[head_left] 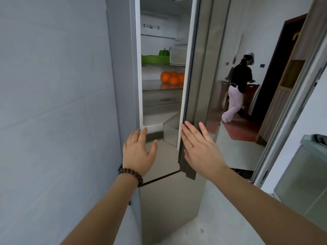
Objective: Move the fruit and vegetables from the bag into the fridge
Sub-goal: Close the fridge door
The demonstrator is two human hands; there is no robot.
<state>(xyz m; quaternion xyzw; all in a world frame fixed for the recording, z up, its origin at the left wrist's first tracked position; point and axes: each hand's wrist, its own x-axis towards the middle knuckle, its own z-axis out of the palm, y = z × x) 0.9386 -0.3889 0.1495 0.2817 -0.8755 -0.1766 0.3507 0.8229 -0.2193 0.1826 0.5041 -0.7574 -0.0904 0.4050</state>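
Note:
The fridge (123, 85) stands ahead with its right door (196, 85) partly ajar, leaving a narrow gap. Inside, a green pepper (164, 52) and long green vegetables (154, 59) lie on one shelf. Several oranges (172, 77) sit on the shelf below. My right hand (200, 147) lies flat against the outer face of the door near its lower edge, fingers spread. My left hand (138, 152), with a bead bracelet on the wrist, hovers open in front of the gap and holds nothing. No bag is in view.
A pale wall (53, 103) runs close along the left. To the right a sliding door frame (286, 121) opens onto a room where a person (237, 89) stands. A glass-fronted cabinet (304, 183) sits at the right edge.

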